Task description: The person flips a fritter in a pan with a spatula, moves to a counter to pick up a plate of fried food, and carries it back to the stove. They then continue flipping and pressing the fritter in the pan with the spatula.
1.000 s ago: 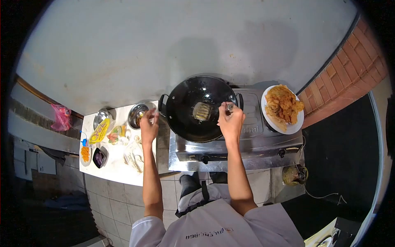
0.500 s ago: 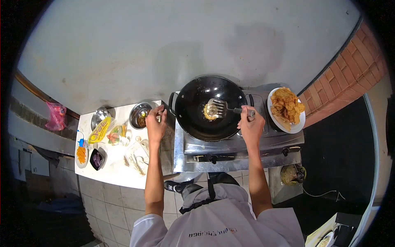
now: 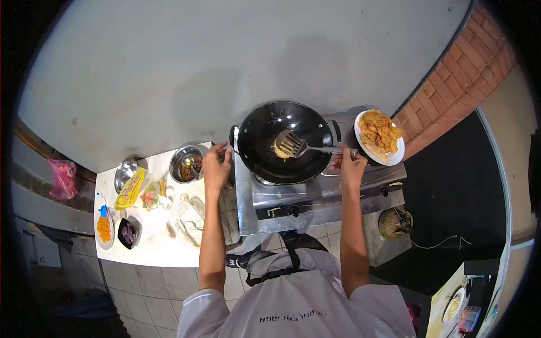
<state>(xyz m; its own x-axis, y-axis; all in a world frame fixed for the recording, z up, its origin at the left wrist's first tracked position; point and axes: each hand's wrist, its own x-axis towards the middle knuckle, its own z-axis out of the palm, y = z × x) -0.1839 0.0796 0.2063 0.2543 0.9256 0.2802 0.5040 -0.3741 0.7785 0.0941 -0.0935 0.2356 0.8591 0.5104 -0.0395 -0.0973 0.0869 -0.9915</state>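
A slotted turner (image 3: 313,149) is in my right hand (image 3: 353,167), its handle gripped in closed fingers over the stove's right side. Its slotted head lies over a small yellowish piece of frying food (image 3: 280,149) at the bottom of the black wok (image 3: 270,169). My left hand (image 3: 216,166) hovers between the wok's left handle and a metal bowl (image 3: 176,169), fingers curved and apart, holding nothing. Dark brown contents and a spoon show inside that bowl.
A white plate of golden fried food (image 3: 380,135) stands on the right of the steel stove (image 3: 248,208). On the white table (image 3: 152,248) are a yellow packet (image 3: 131,190), a plate of orange pieces (image 3: 104,230), a black bowl (image 3: 127,232) and plastic bags.
The turner's head has shifted slightly left over the food. My left hand stays beside the bowl. The whole view has tilted a little.
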